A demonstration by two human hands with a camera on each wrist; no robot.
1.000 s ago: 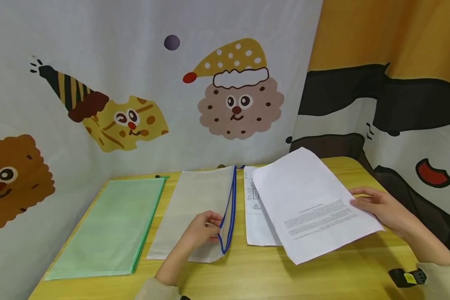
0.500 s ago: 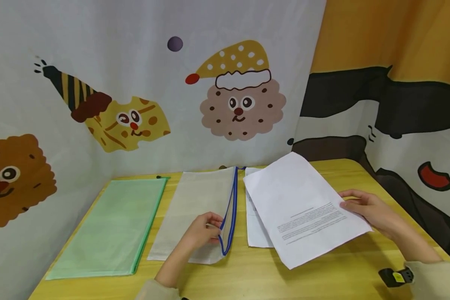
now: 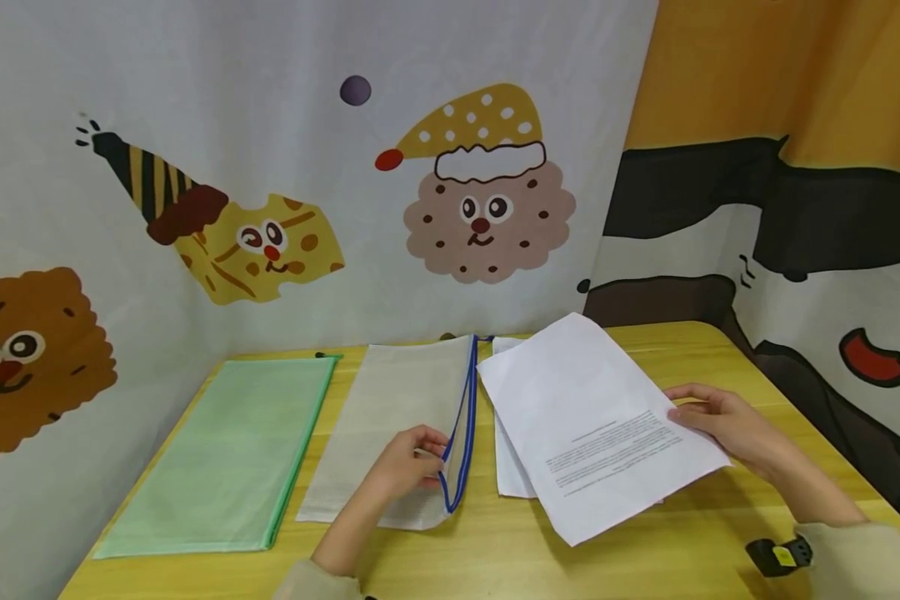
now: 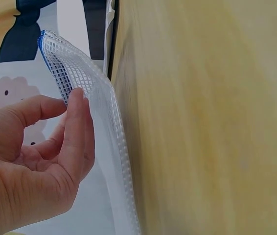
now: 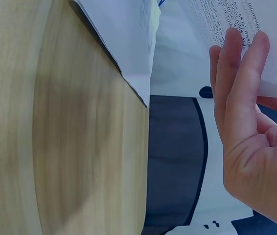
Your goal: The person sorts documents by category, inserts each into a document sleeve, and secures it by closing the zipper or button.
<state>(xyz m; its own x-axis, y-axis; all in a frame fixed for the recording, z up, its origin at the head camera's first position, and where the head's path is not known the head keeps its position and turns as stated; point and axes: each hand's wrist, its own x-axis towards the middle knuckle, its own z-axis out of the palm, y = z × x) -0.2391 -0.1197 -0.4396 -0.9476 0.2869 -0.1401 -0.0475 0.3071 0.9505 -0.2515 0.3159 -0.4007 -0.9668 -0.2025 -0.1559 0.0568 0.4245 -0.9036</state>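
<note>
A clear mesh zipper pouch [image 3: 397, 400] with a blue-edged mouth lies in the middle of the table. My left hand [image 3: 408, 462] pinches the upper layer at that mouth, holding it apart from the lower one; the left wrist view shows thumb and fingers on the mesh [image 4: 82, 76]. My right hand [image 3: 723, 425] grips the right edge of a white printed sheet [image 3: 577, 392] between thumb and fingers. The sheet is raised and tilted, its left corner close to the pouch's mouth. Beneath it, more paper [image 3: 512, 467] lies on the table, mostly covered.
A green zipper pouch [image 3: 221, 450] lies flat at the left of the wooden table [image 3: 495, 562]. Behind the table hangs a curtain [image 3: 292, 125] with cartoon prints. A dark strap with a yellow mark [image 3: 780, 556] is on my right wrist.
My right hand has carried the sheet left and slightly down, nearer the pouch's mouth, covering more of the paper below. My left hand keeps its hold on the pouch.
</note>
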